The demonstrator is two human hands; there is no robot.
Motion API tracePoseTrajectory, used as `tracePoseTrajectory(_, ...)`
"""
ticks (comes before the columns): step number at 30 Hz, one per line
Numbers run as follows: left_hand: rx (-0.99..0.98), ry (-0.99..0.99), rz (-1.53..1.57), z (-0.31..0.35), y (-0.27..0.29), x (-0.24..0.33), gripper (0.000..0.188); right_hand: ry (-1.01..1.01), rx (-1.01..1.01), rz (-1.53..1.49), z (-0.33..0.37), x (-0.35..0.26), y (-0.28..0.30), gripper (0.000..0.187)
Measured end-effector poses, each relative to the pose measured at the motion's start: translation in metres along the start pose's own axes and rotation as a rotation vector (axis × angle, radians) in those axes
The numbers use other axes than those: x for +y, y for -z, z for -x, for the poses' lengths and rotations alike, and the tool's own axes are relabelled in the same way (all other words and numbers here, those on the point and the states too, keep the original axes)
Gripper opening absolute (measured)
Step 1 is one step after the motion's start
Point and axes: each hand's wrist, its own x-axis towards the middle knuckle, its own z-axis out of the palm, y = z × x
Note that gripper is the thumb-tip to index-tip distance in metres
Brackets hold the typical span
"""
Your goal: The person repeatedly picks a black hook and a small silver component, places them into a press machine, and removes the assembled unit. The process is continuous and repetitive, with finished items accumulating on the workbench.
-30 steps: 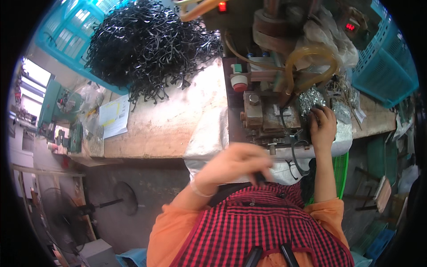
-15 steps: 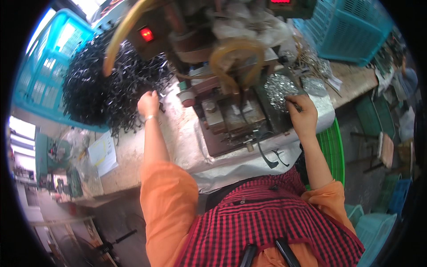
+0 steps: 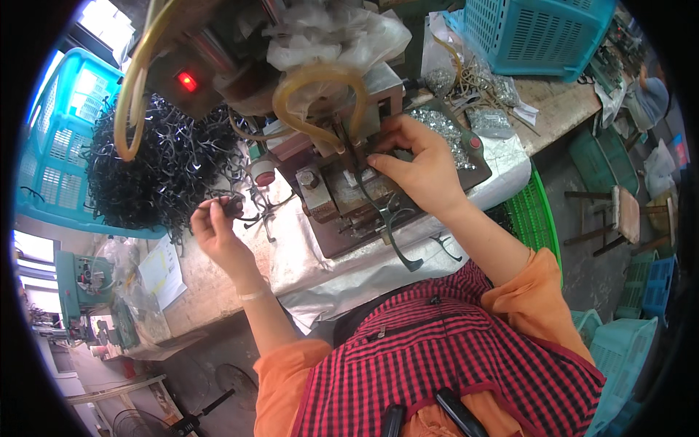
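Note:
My left hand is closed, its fingertips pinching a thin black forked piece beside a large tangled pile of such pieces. My right hand reaches over the bench press, thumb and forefinger bent toward each other at its tooling. Whatever those fingertips hold, if anything, is too small or hidden to name. Another black forked piece lies in the press fixture, its curved end hanging toward me. Small shiny metal parts are heaped just beyond my right wrist.
A round red button sits left of the fixture, and a yellowish hose loops above. Several loose black pieces lie on the foil-covered bench. Blue crates stand around, a green basket is below right, a stool farther right.
My right hand has moved left from the metal parts to the press tooling. My left hand has come lower, now with a black piece in its fingertips. The view has shifted.

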Motion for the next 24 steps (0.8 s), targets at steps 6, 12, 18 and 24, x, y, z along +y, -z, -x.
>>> tracePoseTrajectory(6, -0.335, -0.451, 0.196, 0.031, -0.077, 0.107, 0.017, -0.147, -0.03, -0.356, 0.0, -0.002, -0.016, 0.045)
tracePoseTrajectory(12, -0.219, -0.443, 0.224, 0.031, -0.084, 0.098, 0.02, -0.137, 0.008, -0.309, 0.021, -0.039, -0.023, 0.051)
tracePoseTrajectory(18, -0.766, -0.844, -0.247, 0.074, -0.089, 0.077, 0.02, 0.313, 0.096, 0.536, 0.007, 0.003, 0.022, 0.028)
tracePoseTrajectory(24, -0.866, -1.029, -0.456, 0.077, -0.113, 0.075, 0.022, 0.223, 0.192, 1.093, 0.011, 0.091, 0.076, 0.026)
